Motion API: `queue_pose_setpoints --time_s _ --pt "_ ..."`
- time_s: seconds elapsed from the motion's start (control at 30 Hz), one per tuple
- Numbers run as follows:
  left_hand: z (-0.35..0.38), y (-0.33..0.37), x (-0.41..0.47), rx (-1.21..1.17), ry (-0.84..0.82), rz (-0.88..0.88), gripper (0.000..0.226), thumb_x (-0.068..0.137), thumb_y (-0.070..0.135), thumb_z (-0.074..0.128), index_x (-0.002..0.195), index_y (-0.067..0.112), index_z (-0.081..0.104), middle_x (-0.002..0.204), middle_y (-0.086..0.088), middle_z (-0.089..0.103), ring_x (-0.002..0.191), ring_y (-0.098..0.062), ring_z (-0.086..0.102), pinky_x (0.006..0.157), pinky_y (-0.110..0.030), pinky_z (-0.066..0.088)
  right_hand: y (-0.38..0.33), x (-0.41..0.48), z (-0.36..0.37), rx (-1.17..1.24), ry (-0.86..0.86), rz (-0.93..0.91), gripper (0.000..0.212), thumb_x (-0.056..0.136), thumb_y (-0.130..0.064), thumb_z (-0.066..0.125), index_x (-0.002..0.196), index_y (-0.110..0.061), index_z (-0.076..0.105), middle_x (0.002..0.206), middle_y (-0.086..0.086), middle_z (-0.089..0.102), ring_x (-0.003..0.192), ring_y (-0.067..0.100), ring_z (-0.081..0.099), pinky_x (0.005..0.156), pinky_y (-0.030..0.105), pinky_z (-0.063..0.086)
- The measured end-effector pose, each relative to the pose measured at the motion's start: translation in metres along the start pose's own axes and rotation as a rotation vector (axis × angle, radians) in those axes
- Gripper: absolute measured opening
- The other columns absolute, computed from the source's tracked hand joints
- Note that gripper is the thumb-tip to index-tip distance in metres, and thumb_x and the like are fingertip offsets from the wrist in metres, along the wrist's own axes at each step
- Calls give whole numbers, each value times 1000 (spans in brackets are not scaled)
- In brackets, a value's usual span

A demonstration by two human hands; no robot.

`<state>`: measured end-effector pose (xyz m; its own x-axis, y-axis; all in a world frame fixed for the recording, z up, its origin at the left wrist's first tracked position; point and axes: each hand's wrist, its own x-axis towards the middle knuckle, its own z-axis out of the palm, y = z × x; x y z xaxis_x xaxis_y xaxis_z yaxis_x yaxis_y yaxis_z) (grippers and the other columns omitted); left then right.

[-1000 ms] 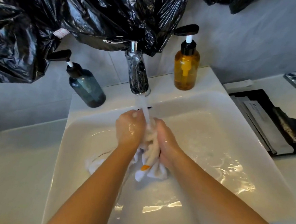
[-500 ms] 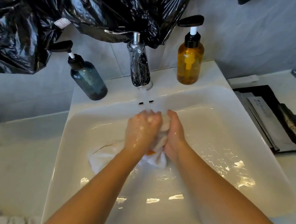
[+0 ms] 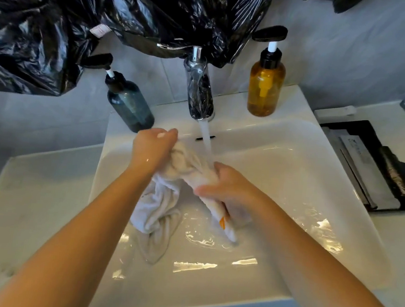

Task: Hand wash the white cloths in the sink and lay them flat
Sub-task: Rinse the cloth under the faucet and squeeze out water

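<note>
While the fingers of the left hand [image 3: 153, 148] and right hand [image 3: 230, 186] are gripping a wet, twisted white cloth [image 3: 185, 167] above the white sink [image 3: 295, 163], the chrome faucet [image 3: 199, 90] is running water onto it, its loose end is trailing into the basin, and black plastic [image 3: 86, 16] is hanging over the pale worktop [image 3: 29, 197].

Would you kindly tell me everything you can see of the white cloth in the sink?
The white cloth looks like soft terry towelling, wet and bunched. It is stretched between the left hand, which grips its upper end, and the right hand, which grips it lower down near a small orange mark. Loose folds hang down onto the sink floor. The water stream from the faucet lands on it.
</note>
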<state>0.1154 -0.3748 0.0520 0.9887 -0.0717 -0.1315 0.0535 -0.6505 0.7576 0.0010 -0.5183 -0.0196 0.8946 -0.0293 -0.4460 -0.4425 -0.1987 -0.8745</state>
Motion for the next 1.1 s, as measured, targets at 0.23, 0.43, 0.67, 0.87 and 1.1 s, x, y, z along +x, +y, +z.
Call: queue_pose_setpoints --time_s 0.23,0.43,0.67,0.87,1.1 --pt "-9 -6 -15 377 -395 271 29 92 13 53 115 30 55 115 2 64 101 -17 59 87 -33 48 -12 -14 -32 85 -33 -38 72 63 -36 70 131 -16 55 108 9 70 105 31 69 99 53 53" --pt "12 13 -36 265 -618 209 49 94 46 51 136 24 41 127 6 52 102 -17 52 70 -17 40 -37 -13 -46 297 77 -94 52 69 -37 71 117 -19 58 107 8 69 99 22 67 93 42 53" --pt "7 9 -27 -186 -415 149 16 91 17 64 106 20 59 93 5 62 78 -5 60 61 -18 45 -17 -16 -51 26 -209 71 76 77 -34 84 142 -24 46 130 1 64 121 18 61 103 36 49" --pt "0 -14 -29 -365 -378 169 26 97 15 56 112 36 51 108 -8 63 85 -17 70 78 -33 58 1 -15 -48 663 33 -12 43 82 -9 75 122 -17 60 114 10 70 99 28 67 84 42 56" --pt "41 -6 -63 -160 -75 441 15 85 35 53 80 20 54 85 3 56 75 -5 54 67 -21 42 -25 9 20 1274 10 104 49 91 -63 56 95 -18 75 98 6 72 92 20 70 87 33 53"
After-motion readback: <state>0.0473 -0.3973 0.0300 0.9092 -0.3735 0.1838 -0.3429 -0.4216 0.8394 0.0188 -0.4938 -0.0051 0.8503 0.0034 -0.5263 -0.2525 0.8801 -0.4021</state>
